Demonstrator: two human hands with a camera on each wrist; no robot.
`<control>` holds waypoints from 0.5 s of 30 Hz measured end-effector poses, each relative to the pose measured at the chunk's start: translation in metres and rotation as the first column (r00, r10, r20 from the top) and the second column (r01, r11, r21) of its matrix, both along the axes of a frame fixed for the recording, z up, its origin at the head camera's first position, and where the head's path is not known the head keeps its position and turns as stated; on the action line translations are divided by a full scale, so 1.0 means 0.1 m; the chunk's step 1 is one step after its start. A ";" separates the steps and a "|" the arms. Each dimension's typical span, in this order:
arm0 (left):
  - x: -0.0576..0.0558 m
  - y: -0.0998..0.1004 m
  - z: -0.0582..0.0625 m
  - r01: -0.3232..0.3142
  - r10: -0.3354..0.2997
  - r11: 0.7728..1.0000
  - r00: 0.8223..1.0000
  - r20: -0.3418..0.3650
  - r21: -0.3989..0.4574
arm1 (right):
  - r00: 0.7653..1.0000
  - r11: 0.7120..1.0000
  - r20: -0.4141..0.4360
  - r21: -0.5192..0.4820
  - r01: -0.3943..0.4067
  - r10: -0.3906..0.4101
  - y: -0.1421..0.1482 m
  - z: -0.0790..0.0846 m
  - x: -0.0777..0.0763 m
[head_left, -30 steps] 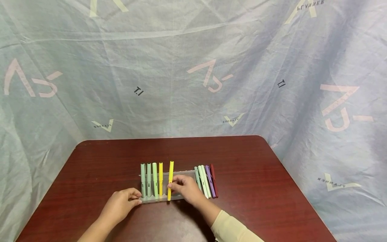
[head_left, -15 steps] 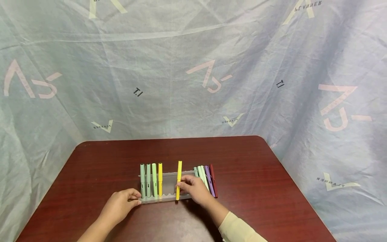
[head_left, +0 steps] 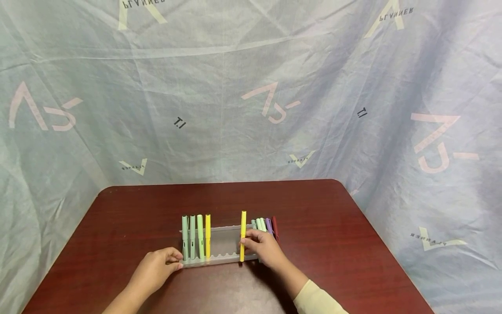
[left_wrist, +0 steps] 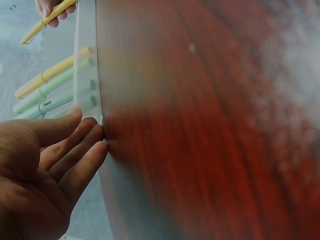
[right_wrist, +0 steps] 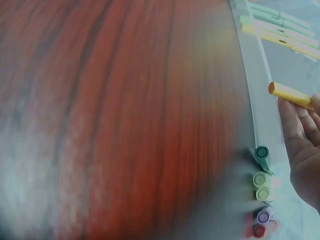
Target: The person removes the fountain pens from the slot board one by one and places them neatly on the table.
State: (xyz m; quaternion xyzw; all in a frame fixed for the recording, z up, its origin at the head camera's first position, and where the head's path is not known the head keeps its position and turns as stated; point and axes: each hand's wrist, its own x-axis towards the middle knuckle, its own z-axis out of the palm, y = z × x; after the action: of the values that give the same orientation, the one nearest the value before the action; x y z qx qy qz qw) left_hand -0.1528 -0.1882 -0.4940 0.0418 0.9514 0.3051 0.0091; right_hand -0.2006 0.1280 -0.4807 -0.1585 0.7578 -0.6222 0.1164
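Observation:
A clear plastic pen tray (head_left: 225,244) with notched edges sits on the table. In its left part lie two grey-green pens (head_left: 185,237), a light green pen (head_left: 201,237) and a yellow pen (head_left: 208,235), side by side. My left hand (head_left: 157,268) holds the tray's near left corner between thumb and fingers, as the left wrist view shows. A second yellow pen (head_left: 243,222) is pinched by my right hand (head_left: 268,248) over the right part of the tray. The right wrist view shows this held pen's end (right_wrist: 287,94) apart from the tray's near edge.
Right of the tray, several pens lie together on the table, including a purple pen (head_left: 269,225) and a dark red pen (head_left: 275,224), partly hidden by my right hand. The dark red-brown table (head_left: 353,261) is enclosed by grey cloth (head_left: 219,131) at the back and sides.
My right hand has moved right along the tray with the yellow pen, away from the pens in the tray. It now covers more of the loose pens. My left hand stays at the corner.

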 end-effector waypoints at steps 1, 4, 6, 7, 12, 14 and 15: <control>0.00 0.00 0.00 0.004 -0.004 1.000 1.000 -0.004 -0.001 | 1.000 1.000 -0.005 0.006 0.007 -0.007 0.01 0.00 0.00; 0.00 0.00 0.00 -0.011 0.011 1.000 1.000 0.004 -0.004 | 1.000 1.000 0.008 0.001 0.022 -0.022 0.05 0.02 0.01; 0.00 0.00 0.00 -0.016 0.016 1.000 1.000 0.006 -0.004 | 1.000 1.000 0.018 -0.008 0.022 -0.022 0.08 0.04 0.02; 0.00 0.00 0.00 -0.015 0.016 1.000 1.000 0.006 -0.004 | 1.000 1.000 0.018 -0.007 0.025 -0.024 0.09 0.05 0.03; 0.00 0.00 0.00 -0.006 0.006 1.000 1.000 -0.003 0.006 | 0.999 0.999 0.006 0.025 0.040 -0.040 0.16 0.05 0.02; 0.00 0.00 0.00 -0.010 0.010 1.000 1.000 0.002 0.008 | 0.999 0.998 0.004 0.032 0.048 -0.048 0.20 -0.01 -0.01; 0.00 0.00 0.00 -0.013 0.013 1.000 1.000 0.006 0.007 | 0.999 0.998 0.003 0.033 0.051 -0.052 0.23 -0.05 -0.03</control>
State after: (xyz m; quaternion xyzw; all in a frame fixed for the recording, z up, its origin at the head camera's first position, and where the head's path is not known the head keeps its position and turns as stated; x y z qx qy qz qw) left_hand -0.1528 -0.1881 -0.4941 0.0346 0.9505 0.3085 0.0095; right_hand -0.2038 0.1505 -0.4856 -0.1359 0.7715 -0.6128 0.1042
